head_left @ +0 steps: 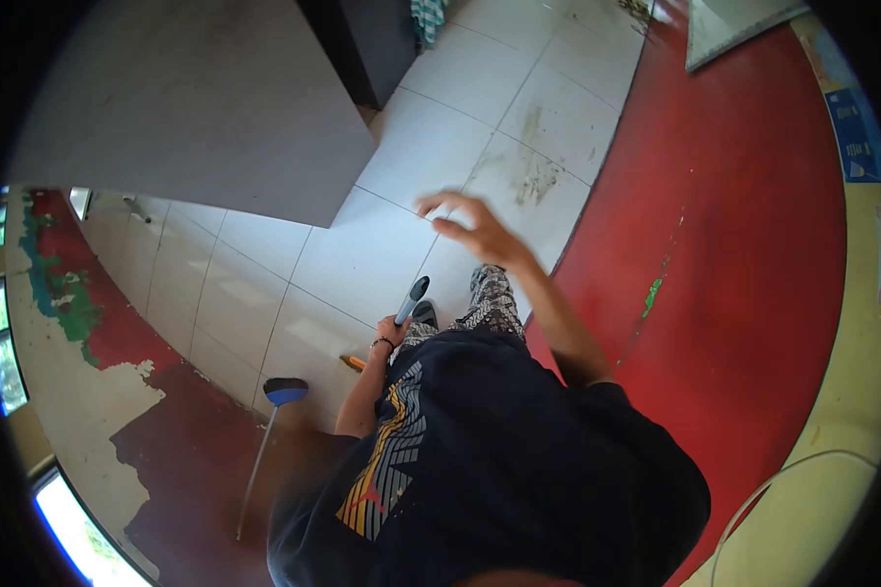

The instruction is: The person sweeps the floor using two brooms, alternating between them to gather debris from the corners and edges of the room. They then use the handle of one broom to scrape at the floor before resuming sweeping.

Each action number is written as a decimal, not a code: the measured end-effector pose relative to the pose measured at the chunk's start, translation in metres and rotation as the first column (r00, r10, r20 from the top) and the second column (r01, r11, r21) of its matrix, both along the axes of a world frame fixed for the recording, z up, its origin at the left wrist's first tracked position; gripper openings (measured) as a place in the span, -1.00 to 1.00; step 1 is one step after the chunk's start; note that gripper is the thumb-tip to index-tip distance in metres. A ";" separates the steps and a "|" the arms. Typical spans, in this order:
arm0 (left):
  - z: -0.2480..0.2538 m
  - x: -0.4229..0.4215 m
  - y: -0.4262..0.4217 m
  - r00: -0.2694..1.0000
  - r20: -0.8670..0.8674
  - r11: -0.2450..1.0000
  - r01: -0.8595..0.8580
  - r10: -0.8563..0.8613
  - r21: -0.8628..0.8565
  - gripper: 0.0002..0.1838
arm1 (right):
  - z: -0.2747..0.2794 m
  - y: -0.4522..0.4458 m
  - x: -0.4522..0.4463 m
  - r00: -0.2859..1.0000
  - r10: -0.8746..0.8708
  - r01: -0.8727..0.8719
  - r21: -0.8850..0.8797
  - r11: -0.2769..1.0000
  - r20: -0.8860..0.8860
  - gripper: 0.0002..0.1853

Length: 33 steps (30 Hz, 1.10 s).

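Note:
My left hand (pixel 392 331), with a dark bracelet at its wrist, is wrapped round a light grey handle (pixel 407 304) with a black end. The handle's lower part is hidden by my hand and body, so I cannot tell what tool it belongs to. Near that wrist, a small orange and yellow thing (pixel 352 363) shows only partly. My right hand (pixel 475 230) is raised over the tiled floor (pixel 362 256), its fingers apart and slightly curved, touching nothing. It is a little blurred.
A broom (pixel 286 391) with a blue head leans on the peeling wall (pixel 98 401) at left. A large grey panel (pixel 215 108) juts in at upper left. Dark smudges (pixel 538 181) mark the floor tiles. A red wall (pixel 724 245) runs along the right; a white cable (pixel 754 494) hangs lower right.

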<state>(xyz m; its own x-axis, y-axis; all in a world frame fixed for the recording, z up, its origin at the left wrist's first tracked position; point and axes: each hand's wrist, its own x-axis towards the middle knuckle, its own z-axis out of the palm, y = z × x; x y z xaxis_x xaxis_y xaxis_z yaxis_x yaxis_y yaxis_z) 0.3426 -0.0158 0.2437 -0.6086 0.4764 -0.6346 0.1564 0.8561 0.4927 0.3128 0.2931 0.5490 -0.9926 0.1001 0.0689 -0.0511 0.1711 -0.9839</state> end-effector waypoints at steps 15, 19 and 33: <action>0.001 -0.008 0.345 0.989 -0.027 0.892 -0.119 0.145 0.437 -0.73 | -0.164 0.205 0.041 0.965 -0.240 0.243 -0.685 0.686 0.103 -0.51; 0.025 -0.014 0.443 0.971 0.133 0.816 -0.240 0.200 0.526 -0.74 | -0.128 0.281 0.043 0.924 -0.370 0.329 -0.688 0.647 0.094 -0.55; 0.082 -0.070 0.610 0.974 0.018 0.570 0.116 -0.225 0.813 -0.76 | -0.012 0.357 0.062 0.883 -0.385 0.359 -0.143 0.922 -0.270 -0.67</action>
